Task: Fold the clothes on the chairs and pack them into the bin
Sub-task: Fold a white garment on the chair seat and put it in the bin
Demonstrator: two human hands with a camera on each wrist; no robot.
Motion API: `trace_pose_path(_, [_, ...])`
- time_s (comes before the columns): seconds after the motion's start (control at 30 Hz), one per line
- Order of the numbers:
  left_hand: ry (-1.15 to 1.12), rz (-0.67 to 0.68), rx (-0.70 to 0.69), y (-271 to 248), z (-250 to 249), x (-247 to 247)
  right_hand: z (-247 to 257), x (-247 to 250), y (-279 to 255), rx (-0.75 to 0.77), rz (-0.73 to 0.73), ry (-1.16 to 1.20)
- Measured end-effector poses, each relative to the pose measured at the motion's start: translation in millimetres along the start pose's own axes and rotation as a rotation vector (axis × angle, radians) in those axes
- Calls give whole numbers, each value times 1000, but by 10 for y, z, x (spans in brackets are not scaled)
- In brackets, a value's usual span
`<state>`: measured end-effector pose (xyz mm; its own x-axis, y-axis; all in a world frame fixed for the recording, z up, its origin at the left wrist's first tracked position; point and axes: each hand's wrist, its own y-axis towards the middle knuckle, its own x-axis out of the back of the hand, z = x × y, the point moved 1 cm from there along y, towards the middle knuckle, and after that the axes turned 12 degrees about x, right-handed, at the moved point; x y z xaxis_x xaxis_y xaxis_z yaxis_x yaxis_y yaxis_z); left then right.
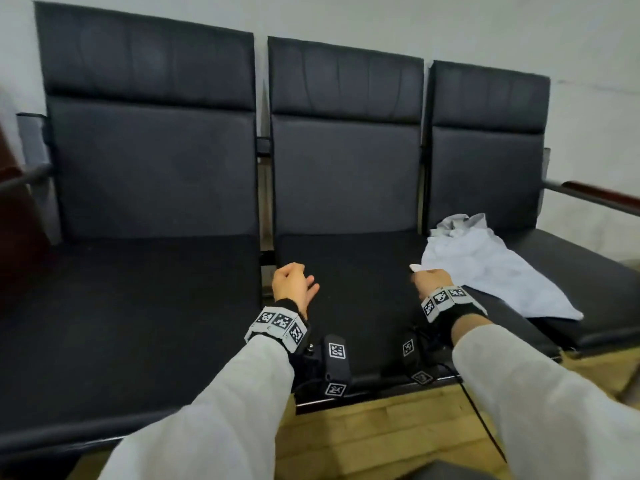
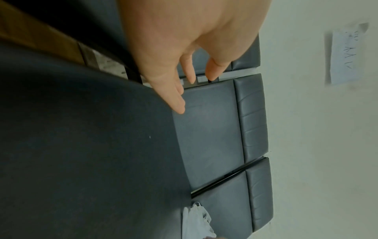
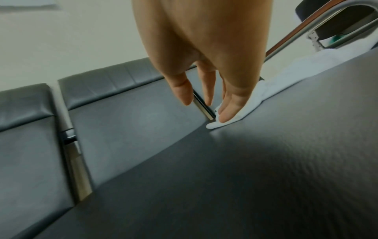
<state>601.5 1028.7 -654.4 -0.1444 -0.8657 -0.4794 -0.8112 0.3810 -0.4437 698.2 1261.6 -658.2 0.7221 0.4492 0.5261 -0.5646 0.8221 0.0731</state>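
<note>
With the right hand (image 1: 430,281) laying straight fingers on the white garment's (image 1: 491,263) corner across the chairs (image 1: 346,271) (left hand (image 1: 292,284) relaxed, empty), the thin cloth risked slipping away unpinched.

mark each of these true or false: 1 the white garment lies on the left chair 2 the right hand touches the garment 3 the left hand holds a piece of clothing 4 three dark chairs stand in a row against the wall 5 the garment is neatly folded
1. False. The white garment lies across the right chair, with a corner on the middle chair.
2. True. The right hand has its fingertips on the garment's corner.
3. False. The left hand holds nothing; it hovers over the middle chair.
4. True.
5. False. It is crumpled and spread out.
</note>
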Motion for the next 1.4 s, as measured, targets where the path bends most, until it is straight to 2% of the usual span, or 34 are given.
trace_pose_path(0.1, [-16, 15, -19, 174, 114, -138, -257, 3, 321, -68, 28, -28])
trace_pose_path(0.27, [63, -16, 38, 414, 252, -193, -672, -104, 949, -74, 136, -179])
trace_pose_path(0.33, [81, -29, 44, 462, 274, -199, -623, -63, 889, -77, 149, -297])
trace_pose_path(0.43, [136, -12, 69, 447, 225, -217, -383, 41, 627, -6, 260, -508])
trace_pose_path(0.57, [255, 7, 92, 360, 154, -189, -128, 62, 288, -35, 304, -559])
trace_pose_path(0.63, [302, -2, 57, 306, 112, -169, -22, -39, 196, 12, 340, -487])
trace_pose_path(0.7, [317, 7, 2, 259, 45, -144, 124, -183, 108, 87, 401, -317])
trace_pose_path(0.77, [372, 47, -62, 174, -38, -112, 343, -302, -45, 130, 317, -59])
trace_pose_path(0.83, [475, 102, -110, 84, -90, -32, 554, -423, -240, 178, 169, 96])
trace_pose_path(0.87, [533, 131, -126, 41, -94, 10, 664, -498, -373, 207, 141, 154])
trace_pose_path(1.0, [796, 255, -239, -216, -174, 177, 1127, -939, -1033, 323, 245, 243])
trace_pose_path(1.07, [873, 178, -320, -305, -255, 349, 1230, -1176, -1310, 321, 333, 304])
trace_pose_path(1.13, [829, 77, -308, -302, -337, 607, 1286, -1313, -1478, 304, 407, 369])
trace_pose_path(1.27, [461, -7, -206, -262, -501, 1045, 1211, -1271, -1365, 280, 367, 338])
trace_pose_path(1.4, [228, -159, -274, -305, -804, 1480, 954, -1183, -1094, 338, 317, 27])
